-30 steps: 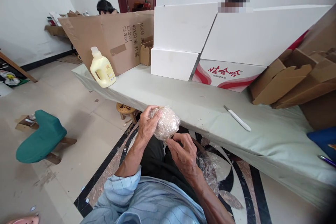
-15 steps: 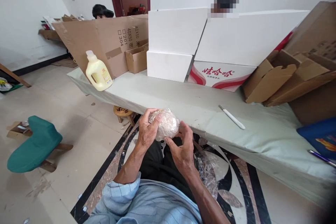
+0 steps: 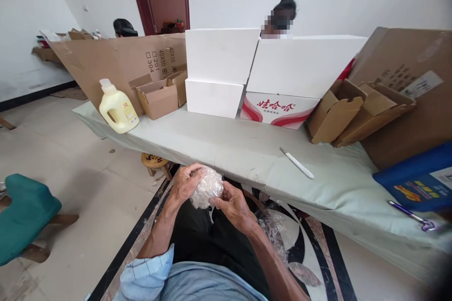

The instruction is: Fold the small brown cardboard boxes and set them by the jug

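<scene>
A rounded bundle in clear plastic wrap (image 3: 207, 189) is between my two hands, above my lap and close to the table's front edge. My left hand (image 3: 184, 183) is closed on its left side, with the thumb lying over the top. At the right side, my right hand (image 3: 233, 204) pinches the wrap with thumb and fingers. What lies inside the bundle cannot be made out. On the table beyond, to the right, lies a white-handled craft knife (image 3: 297, 163), apart from both hands.
The cloth-covered table (image 3: 226, 138) carries a yellow jug (image 3: 118, 108), white boxes (image 3: 222, 56), small cardboard boxes (image 3: 158, 99), open cartons (image 3: 339, 108), a blue package (image 3: 420, 183) and a purple tool (image 3: 411, 214). A green-seated stool (image 3: 28, 211) and a wooden stool (image 3: 153, 162) stand left. Crumpled plastic (image 3: 273, 235) lies below.
The view has swung to the right and up. Both hands still hold the wrapped bundle, which appears slightly turned, and the right fingers have closed in on its edge.
</scene>
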A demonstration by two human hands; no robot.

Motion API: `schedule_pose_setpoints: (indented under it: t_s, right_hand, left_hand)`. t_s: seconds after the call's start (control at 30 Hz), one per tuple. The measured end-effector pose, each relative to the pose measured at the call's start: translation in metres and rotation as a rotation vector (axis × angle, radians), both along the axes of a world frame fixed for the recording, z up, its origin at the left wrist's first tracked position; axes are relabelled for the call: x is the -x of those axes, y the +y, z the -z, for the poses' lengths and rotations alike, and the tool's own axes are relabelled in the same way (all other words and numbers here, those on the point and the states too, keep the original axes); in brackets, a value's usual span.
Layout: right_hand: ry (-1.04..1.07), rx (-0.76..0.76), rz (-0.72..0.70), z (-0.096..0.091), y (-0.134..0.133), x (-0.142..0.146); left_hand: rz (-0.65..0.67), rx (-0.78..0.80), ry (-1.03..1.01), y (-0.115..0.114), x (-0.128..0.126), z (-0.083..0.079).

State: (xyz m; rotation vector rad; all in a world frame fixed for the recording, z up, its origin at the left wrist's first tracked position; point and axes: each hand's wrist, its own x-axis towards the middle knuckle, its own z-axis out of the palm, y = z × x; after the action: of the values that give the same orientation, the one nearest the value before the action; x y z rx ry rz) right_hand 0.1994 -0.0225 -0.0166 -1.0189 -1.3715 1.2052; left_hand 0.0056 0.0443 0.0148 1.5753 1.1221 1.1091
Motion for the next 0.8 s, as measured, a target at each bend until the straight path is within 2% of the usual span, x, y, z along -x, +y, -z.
schedule_pose_setpoints:
  t_s: [0.17, 0.23, 0.3, 0.37, 0.43, 0.53, 0.63, 0.8]
  right_hand:
    - [0.072, 0.04, 0.071, 0.01, 0.01, -0.011]
    - [0.061, 0.05, 0.124, 0.01, 0.022, -0.027]
    - [0.014, 0.036, 0.239, 0.006, 0.042, -0.056]
    - [-0.064, 0.014, 0.413, 0.001, 0.074, -0.095]
    - [-0.142, 0.036, 0.59, -0.002, 0.118, -0.135]
    - [-0.112, 0.143, 0.81, -0.003, 0.192, -0.178]
    - [-0.015, 0.217, 0.866, -0.005, 0.253, -0.195]
    - [0.01, 0.318, 0.847, -0.003, 0.313, -0.2]
  left_hand:
    - [-0.027, 0.047, -0.041, 0.02, -0.026, 0.017]
    - [-0.029, 0.09, -0.099, 0.029, -0.034, 0.022]
    - [-0.049, 0.142, -0.174, 0.038, -0.038, 0.028]
    - [-0.07, 0.187, -0.207, 0.046, -0.038, 0.036]
    - [-0.087, 0.188, -0.178, 0.056, -0.031, 0.044]
    - [-0.146, 0.062, -0.029, 0.078, -0.01, 0.051]
    - [-0.275, -0.148, 0.237, 0.119, 0.023, 0.039]
    - [-0.457, -0.308, 0.443, 0.226, 0.088, -0.011]
